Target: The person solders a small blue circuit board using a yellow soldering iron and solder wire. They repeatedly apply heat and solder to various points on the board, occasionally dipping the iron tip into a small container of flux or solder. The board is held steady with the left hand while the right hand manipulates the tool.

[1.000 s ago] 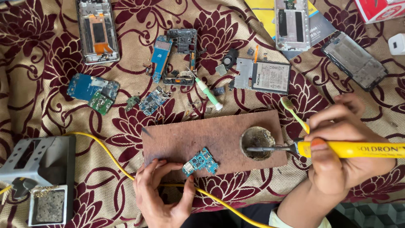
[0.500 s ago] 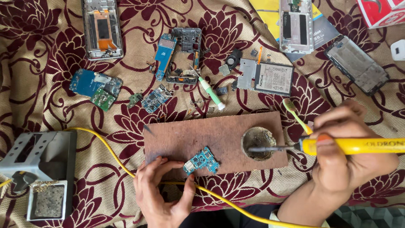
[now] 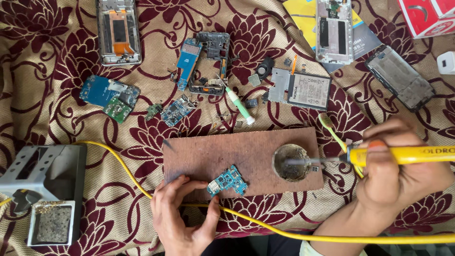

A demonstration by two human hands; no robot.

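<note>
A patterned maroon and cream cloth (image 3: 61, 42) covers the whole surface, and a brown wooden board (image 3: 237, 154) lies on it in front of the person. To the left sits a grey metal stand (image 3: 45, 173) with a dirty sponge tray. Phone frames (image 3: 118, 31), a battery (image 3: 308, 90) and loose blue boards lie scattered across the far half. A yellow cord (image 3: 265, 227) runs from the stand, under the near edge of the board, toward the right. The right hand (image 3: 403, 175) wraps its fingers closed around a yellow soldering iron (image 3: 403, 155), whose tip dips into a small round tin (image 3: 291, 162) at the board's right end. The left hand (image 3: 182, 215) rests at the board's near edge, thumb and fingers spread and curved, fingertips just beside a small blue circuit board (image 3: 227, 181) lying on the wood.
</note>
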